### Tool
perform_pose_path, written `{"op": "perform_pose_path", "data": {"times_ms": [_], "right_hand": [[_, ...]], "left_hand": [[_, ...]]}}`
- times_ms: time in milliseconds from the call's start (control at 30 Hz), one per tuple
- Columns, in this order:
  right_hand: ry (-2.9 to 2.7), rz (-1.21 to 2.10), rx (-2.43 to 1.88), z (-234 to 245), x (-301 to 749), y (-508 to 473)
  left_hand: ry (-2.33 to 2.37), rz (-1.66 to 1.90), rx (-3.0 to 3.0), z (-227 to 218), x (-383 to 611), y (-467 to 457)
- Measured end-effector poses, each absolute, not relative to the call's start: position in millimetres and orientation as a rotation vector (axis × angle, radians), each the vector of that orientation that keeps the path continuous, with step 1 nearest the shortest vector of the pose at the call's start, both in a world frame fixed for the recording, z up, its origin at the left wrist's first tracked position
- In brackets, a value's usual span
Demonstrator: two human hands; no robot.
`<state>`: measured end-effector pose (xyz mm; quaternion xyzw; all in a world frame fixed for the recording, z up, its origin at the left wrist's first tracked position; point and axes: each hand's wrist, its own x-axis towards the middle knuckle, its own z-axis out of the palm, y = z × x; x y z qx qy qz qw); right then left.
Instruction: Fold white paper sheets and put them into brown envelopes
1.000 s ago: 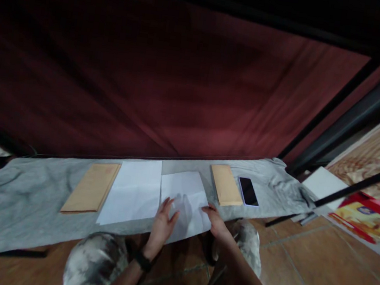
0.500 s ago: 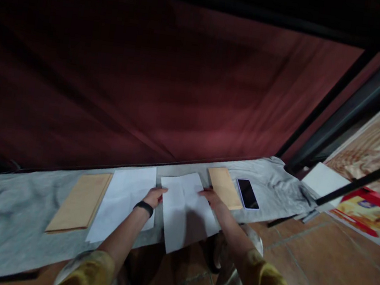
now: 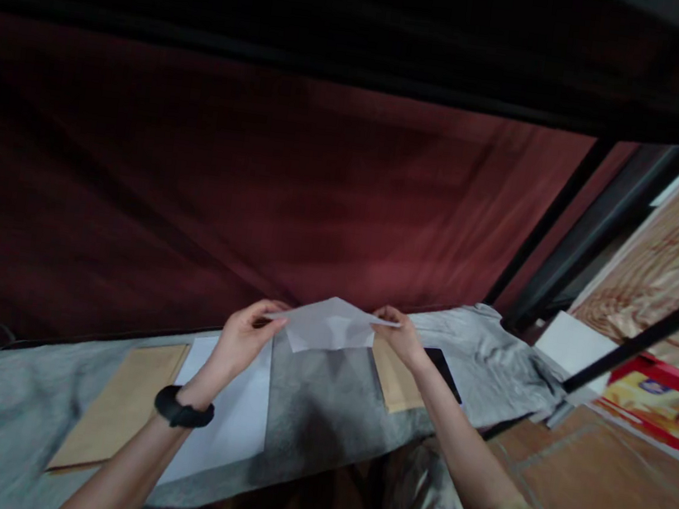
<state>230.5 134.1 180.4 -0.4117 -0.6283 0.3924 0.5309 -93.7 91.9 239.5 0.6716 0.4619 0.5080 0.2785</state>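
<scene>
Between my two hands a creased sheet of white paper (image 3: 330, 326) is held up off the cloth, seen nearly edge-on. My left hand (image 3: 247, 334), with a black band on the wrist, pinches its left edge. The right edge is pinched by my right hand (image 3: 397, 333). Under my left forearm lie more white sheets (image 3: 236, 416), partly covered by the arm. Below my right hand rests a brown envelope (image 3: 395, 375), and a dark phone (image 3: 444, 373) beside it is partly hidden by my right forearm.
Brown envelopes (image 3: 120, 401) lie stacked at the left on the grey cloth (image 3: 318, 419) covering the narrow surface. A dark red fabric panel (image 3: 258, 210) rises behind it. At the right stand black metal bars (image 3: 549, 224) and a red and yellow box (image 3: 663, 406) on the tiled floor.
Both hands have lifted the white paper off the cloth, and it has tilted from lying flat to nearly edge-on. The camera view has shifted slightly upward.
</scene>
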Motion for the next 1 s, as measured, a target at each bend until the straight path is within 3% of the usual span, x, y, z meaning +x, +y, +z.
{"op": "perform_pose_path", "data": {"times_ms": [267, 400, 533, 700, 800, 1000], "right_hand": [[-1.920, 0.664, -1.016, 68.7, 227.0, 34.1], [-2.032, 0.645, -1.109, 34.8, 224.4, 0.4], [-1.971, 0.657, -1.123, 63.6, 229.2, -9.0], [-1.671, 0.702, -1.206, 144.8, 241.0, 27.9], [-1.504, 0.699, -1.186, 170.4, 237.9, 67.4], [-1.407, 0.877, -1.108, 149.1, 208.8, 118.9]], "left_hand": [[1.264, 1.095, 2.490, 108.2, -96.6, 11.9], [1.228, 1.009, 2.639, 79.4, -92.8, -10.3], [1.182, 1.050, 2.648, 104.8, -95.1, -19.8], [1.466, 1.434, 2.278, 196.0, -94.3, 6.4], [1.536, 1.514, 1.978, 229.8, -83.5, 42.6], [1.328, 1.496, 1.286, 182.7, -67.6, 93.1]]}}
